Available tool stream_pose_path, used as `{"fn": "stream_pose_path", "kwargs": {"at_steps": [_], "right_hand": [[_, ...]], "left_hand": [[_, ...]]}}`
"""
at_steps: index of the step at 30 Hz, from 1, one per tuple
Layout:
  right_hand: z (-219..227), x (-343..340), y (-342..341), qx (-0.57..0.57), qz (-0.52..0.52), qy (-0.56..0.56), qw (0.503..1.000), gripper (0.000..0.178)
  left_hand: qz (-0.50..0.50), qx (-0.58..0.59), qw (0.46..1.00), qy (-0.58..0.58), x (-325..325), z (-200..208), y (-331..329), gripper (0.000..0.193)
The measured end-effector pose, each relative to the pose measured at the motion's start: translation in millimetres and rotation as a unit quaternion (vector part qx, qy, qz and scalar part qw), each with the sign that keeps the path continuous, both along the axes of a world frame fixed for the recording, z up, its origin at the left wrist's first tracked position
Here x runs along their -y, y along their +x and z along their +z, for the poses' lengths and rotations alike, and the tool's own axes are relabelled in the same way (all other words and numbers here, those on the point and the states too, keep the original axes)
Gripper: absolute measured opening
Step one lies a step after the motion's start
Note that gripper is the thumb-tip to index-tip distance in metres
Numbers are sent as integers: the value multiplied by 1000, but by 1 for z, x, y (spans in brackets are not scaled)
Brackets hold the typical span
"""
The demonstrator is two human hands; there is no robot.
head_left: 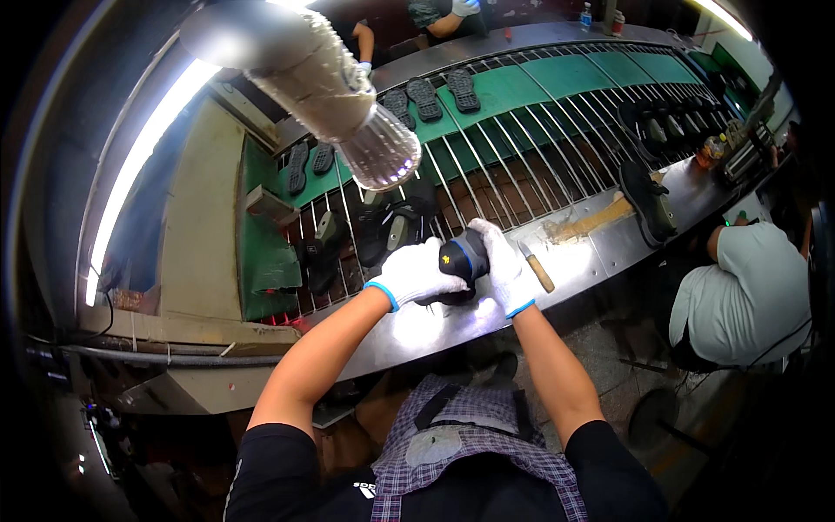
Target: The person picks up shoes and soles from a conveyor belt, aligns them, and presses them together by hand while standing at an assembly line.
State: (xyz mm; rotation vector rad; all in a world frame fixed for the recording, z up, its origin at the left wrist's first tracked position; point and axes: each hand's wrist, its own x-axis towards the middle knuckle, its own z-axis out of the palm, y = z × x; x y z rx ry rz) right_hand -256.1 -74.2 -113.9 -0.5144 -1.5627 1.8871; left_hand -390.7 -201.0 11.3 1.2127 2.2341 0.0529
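Note:
A black shoe [464,257] with blue trim and a small yellow mark is held between my two gloved hands over the metal ledge. My left hand [416,271], in a white glove with a blue cuff, is closed around its left side. On the other side, the fingers of my right hand [501,261], gloved alike, wrap the shoe's top and right flank. Part of the shoe is hidden by the gloves. Just right of my right hand lies a knife [539,271] with a wooden handle.
Beyond the ledge [574,259] runs a barred conveyor with green sheets [557,83], carrying soles [463,90] and dark shoes [404,228]. A wrapped duct [348,113] hangs overhead. Another dark shoe [644,207] stands right, near a person in a light shirt [739,291]. People's hands show at the far side.

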Motion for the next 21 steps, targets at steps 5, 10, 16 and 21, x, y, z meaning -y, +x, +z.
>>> {"fn": "stream_pose_path", "kwargs": {"at_steps": [5, 10, 16, 21], "right_hand": [[-12, 19, -25, 37, -84, 22, 996, 41], [32, -20, -22, 232, 56, 220, 946, 53], [3, -20, 23, 230, 24, 148, 962, 44], [-4, 33, 102, 217, 92, -20, 972, 52]], "left_hand": [[30, -41, 998, 41, 1, -12, 9, 91], [51, -25, 997, 43, -6, 2, 22, 83], [43, -20, 995, 89, 14, -10, 60, 89], [-1, -59, 933, 354, 87, -70, 109, 91]]}}
